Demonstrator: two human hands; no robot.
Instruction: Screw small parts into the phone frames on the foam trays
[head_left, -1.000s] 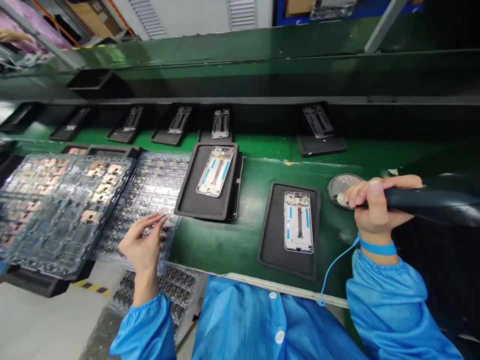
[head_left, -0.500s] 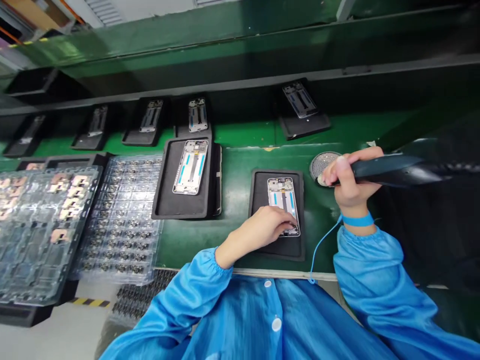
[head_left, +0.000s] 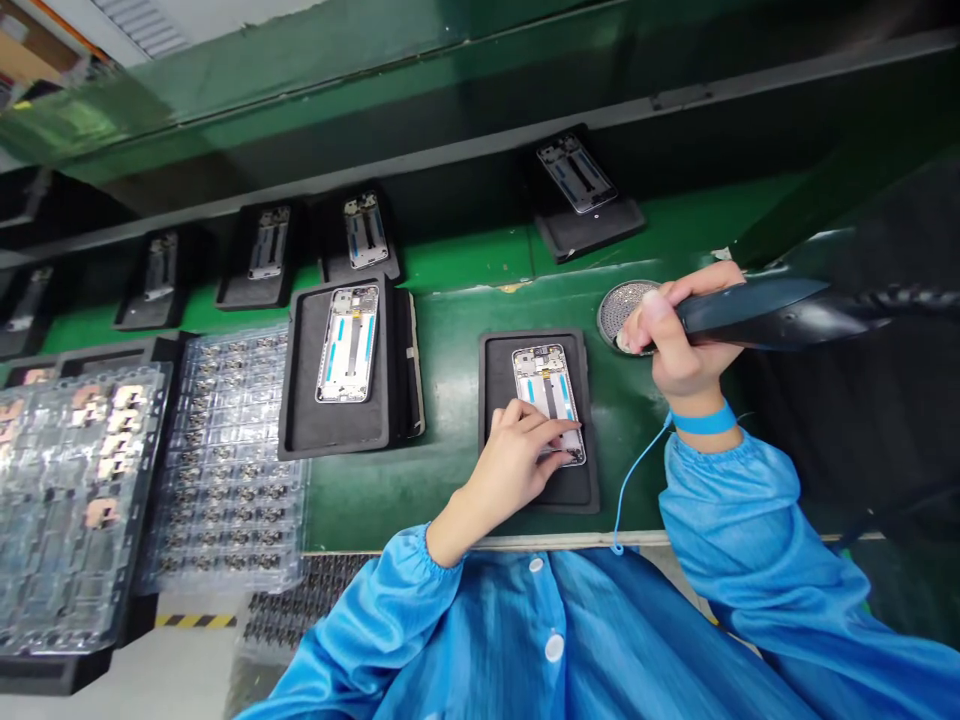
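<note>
My left hand (head_left: 516, 462) lies on the lower part of a silver phone mid-frame (head_left: 544, 375) with blue strips, its fingers spread over the frame and nothing visible in them. The frame rests flat on a black mat (head_left: 499, 400). My right hand (head_left: 675, 325) grips a black electric screwdriver (head_left: 750, 312). Its tip is hidden by my fingers, close above a round metal mesh screw dish (head_left: 621, 310).
A second frame (head_left: 346, 343) sits on a black mat (head_left: 300, 400) to the left. Several more frames on mats (head_left: 576, 190) line the shelf behind. Clear blister trays of small parts (head_left: 225, 470) stand at the left. A blue wrist strap (head_left: 703, 420) trails a coiled cord.
My left hand has moved from over the blister tray onto the phone frame and now lies further up it. My right hand stays at the dish. The view has turned slightly.
</note>
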